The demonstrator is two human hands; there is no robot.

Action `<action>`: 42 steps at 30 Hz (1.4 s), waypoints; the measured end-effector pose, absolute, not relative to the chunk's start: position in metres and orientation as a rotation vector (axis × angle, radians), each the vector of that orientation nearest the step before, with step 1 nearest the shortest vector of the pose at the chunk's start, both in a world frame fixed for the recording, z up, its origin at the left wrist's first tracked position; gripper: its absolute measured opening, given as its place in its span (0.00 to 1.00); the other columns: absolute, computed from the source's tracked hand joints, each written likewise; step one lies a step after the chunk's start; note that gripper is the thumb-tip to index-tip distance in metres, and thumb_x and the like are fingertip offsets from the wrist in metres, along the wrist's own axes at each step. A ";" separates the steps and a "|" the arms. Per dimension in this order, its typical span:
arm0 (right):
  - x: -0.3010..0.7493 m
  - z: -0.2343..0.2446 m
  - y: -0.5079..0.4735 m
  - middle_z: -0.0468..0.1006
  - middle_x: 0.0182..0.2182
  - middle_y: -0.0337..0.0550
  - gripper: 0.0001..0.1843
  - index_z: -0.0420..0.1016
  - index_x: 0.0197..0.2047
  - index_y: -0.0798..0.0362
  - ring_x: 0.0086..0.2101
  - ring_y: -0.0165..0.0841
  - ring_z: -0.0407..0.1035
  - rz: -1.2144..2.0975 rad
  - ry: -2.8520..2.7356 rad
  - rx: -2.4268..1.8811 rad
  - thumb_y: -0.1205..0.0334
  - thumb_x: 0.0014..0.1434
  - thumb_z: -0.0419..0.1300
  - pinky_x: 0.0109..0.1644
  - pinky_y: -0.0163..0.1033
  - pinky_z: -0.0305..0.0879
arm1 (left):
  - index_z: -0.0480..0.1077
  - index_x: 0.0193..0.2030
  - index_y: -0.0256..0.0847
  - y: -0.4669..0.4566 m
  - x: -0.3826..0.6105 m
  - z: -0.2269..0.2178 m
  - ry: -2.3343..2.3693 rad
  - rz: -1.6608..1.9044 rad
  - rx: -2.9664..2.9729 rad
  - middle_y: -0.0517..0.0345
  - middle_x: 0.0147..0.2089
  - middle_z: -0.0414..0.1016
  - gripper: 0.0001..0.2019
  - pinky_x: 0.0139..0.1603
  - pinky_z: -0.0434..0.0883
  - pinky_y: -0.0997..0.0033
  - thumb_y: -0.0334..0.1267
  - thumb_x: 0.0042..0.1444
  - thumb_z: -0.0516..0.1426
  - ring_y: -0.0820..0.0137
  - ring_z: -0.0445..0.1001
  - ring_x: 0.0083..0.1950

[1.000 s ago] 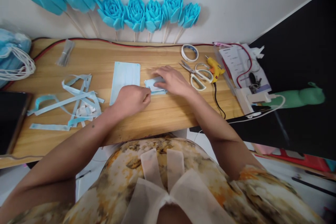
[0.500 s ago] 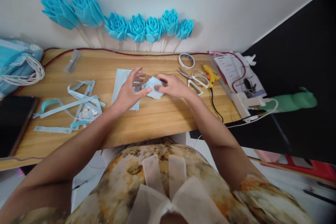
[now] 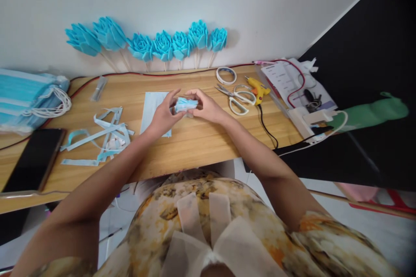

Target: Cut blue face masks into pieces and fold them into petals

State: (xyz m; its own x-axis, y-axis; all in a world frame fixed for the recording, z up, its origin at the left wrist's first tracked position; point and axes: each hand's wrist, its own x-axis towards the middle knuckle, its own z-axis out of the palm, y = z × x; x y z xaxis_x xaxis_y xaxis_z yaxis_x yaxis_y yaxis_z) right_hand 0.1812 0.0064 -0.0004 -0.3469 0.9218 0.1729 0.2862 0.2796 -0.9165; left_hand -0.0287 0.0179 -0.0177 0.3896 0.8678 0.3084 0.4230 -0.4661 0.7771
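A small folded piece of light blue mask fabric (image 3: 185,104) is held just above the wooden table (image 3: 201,138), pinched between both hands. My left hand (image 3: 164,114) grips its left side with thumb and fingers curled. Its right side is pinched by my right hand (image 3: 206,106). Beneath my left hand a flat blue mask sheet (image 3: 151,108) lies on the table.
Cut blue strips (image 3: 104,136) lie at the left, with a stack of masks (image 3: 26,95) and a dark phone (image 3: 34,160) further left. Scissors (image 3: 235,97), a tape roll (image 3: 226,75) and a yellow glue gun (image 3: 258,88) lie at the right. Blue fabric roses (image 3: 162,45) lean on the wall.
The folded piece was pressed flat on the table, then lifted. Both hands now pinch it into a tighter bundle above the table. The view has shifted.
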 end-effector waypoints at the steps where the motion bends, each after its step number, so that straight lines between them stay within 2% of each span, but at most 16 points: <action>1: 0.182 -0.005 0.007 0.77 0.53 0.50 0.32 0.65 0.59 0.52 0.52 0.40 0.72 1.077 -1.808 -1.090 0.58 0.50 0.65 0.56 0.46 0.68 | 0.61 0.70 0.42 0.019 -0.028 -0.020 1.118 0.934 2.034 0.43 0.64 0.74 0.36 0.54 0.75 0.62 0.38 0.55 0.64 0.59 0.77 0.57; 3: 0.185 -0.013 0.008 0.77 0.55 0.51 0.34 0.65 0.62 0.52 0.53 0.41 0.72 1.042 -1.826 -1.080 0.59 0.51 0.65 0.59 0.49 0.67 | 0.61 0.71 0.42 0.021 -0.026 -0.022 1.149 0.888 2.007 0.43 0.68 0.71 0.38 0.56 0.75 0.61 0.37 0.53 0.65 0.58 0.76 0.59; 6: 0.187 -0.018 0.010 0.77 0.58 0.51 0.32 0.69 0.61 0.51 0.56 0.42 0.72 1.002 -1.855 -1.063 0.60 0.52 0.65 0.62 0.50 0.66 | 0.60 0.72 0.42 0.022 -0.024 -0.020 1.169 0.849 1.981 0.44 0.70 0.68 0.41 0.57 0.74 0.60 0.37 0.51 0.66 0.55 0.74 0.62; 9: 0.187 -0.019 0.012 0.78 0.59 0.52 0.30 0.72 0.59 0.53 0.54 0.42 0.73 1.016 -1.858 -1.089 0.57 0.53 0.64 0.58 0.48 0.68 | 0.60 0.72 0.40 0.024 -0.022 -0.016 1.181 0.850 1.956 0.42 0.71 0.67 0.41 0.57 0.74 0.60 0.37 0.50 0.67 0.53 0.73 0.63; 11: 0.185 -0.019 0.012 0.80 0.54 0.52 0.27 0.74 0.57 0.55 0.48 0.41 0.75 0.981 -1.863 -1.162 0.56 0.54 0.63 0.53 0.45 0.70 | 0.62 0.70 0.40 0.024 -0.019 -0.015 1.188 0.897 1.946 0.43 0.70 0.69 0.38 0.61 0.72 0.58 0.35 0.51 0.66 0.54 0.73 0.64; 14: 0.185 -0.018 0.011 0.82 0.41 0.48 0.19 0.78 0.48 0.57 0.37 0.36 0.73 0.864 -1.858 -1.270 0.55 0.56 0.61 0.45 0.41 0.68 | 0.68 0.64 0.40 0.023 -0.012 -0.015 1.183 0.994 1.914 0.46 0.66 0.74 0.29 0.64 0.71 0.59 0.35 0.55 0.63 0.57 0.74 0.63; 17: 0.186 -0.015 0.008 0.80 0.36 0.45 0.15 0.78 0.42 0.57 0.34 0.33 0.70 0.804 -1.810 -1.270 0.55 0.57 0.60 0.42 0.38 0.66 | 0.69 0.63 0.40 0.021 -0.010 -0.016 1.146 1.038 1.885 0.47 0.64 0.76 0.27 0.57 0.74 0.62 0.38 0.56 0.64 0.60 0.76 0.58; 22: 0.187 -0.012 0.004 0.81 0.38 0.43 0.13 0.79 0.42 0.54 0.38 0.34 0.71 0.835 -1.848 -1.287 0.60 0.55 0.62 0.44 0.38 0.67 | 0.68 0.66 0.41 0.021 -0.021 -0.022 1.170 1.010 1.910 0.48 0.64 0.74 0.36 0.45 0.73 0.69 0.40 0.49 0.69 0.63 0.76 0.51; 24: 0.187 -0.013 0.004 0.81 0.40 0.43 0.15 0.78 0.46 0.53 0.39 0.34 0.73 0.865 -1.845 -1.277 0.60 0.55 0.62 0.46 0.40 0.68 | 0.69 0.65 0.41 0.020 -0.025 -0.022 1.192 0.983 1.917 0.48 0.63 0.76 0.35 0.45 0.73 0.69 0.40 0.49 0.68 0.66 0.75 0.46; 27: 0.189 -0.015 0.004 0.81 0.44 0.44 0.25 0.74 0.57 0.50 0.43 0.36 0.74 0.902 -1.808 -1.219 0.59 0.56 0.63 0.48 0.42 0.70 | 0.73 0.61 0.40 0.019 -0.026 -0.019 1.218 0.963 1.907 0.50 0.58 0.79 0.29 0.44 0.73 0.67 0.40 0.50 0.67 0.68 0.75 0.40; 30: 0.192 -0.016 0.004 0.80 0.48 0.45 0.31 0.69 0.61 0.49 0.48 0.38 0.74 0.929 -1.762 -1.179 0.56 0.55 0.65 0.48 0.43 0.71 | 0.74 0.55 0.39 0.018 -0.024 -0.017 1.242 0.947 1.866 0.53 0.50 0.81 0.23 0.43 0.72 0.68 0.40 0.51 0.66 0.67 0.75 0.39; 33: 0.195 -0.015 0.004 0.80 0.49 0.46 0.30 0.69 0.58 0.48 0.50 0.39 0.74 0.914 -1.713 -1.186 0.54 0.54 0.67 0.49 0.44 0.70 | 0.73 0.49 0.39 0.017 -0.021 -0.017 1.276 0.994 1.806 0.55 0.46 0.80 0.20 0.41 0.71 0.69 0.40 0.49 0.66 0.68 0.74 0.39; 38: 0.192 -0.009 0.002 0.80 0.43 0.44 0.21 0.73 0.46 0.50 0.45 0.38 0.74 0.902 -1.712 -1.222 0.50 0.53 0.69 0.48 0.43 0.68 | 0.71 0.42 0.40 0.013 -0.018 -0.013 1.262 0.998 1.699 0.61 0.38 0.76 0.16 0.32 0.65 0.73 0.41 0.47 0.66 0.74 0.66 0.30; 42: 0.187 -0.005 -0.002 0.79 0.42 0.42 0.19 0.71 0.44 0.50 0.41 0.35 0.72 0.923 -1.758 -1.248 0.51 0.52 0.69 0.48 0.43 0.67 | 0.70 0.41 0.41 0.009 -0.014 -0.010 1.254 0.966 1.695 0.65 0.35 0.73 0.14 0.29 0.62 0.73 0.40 0.47 0.65 0.77 0.61 0.26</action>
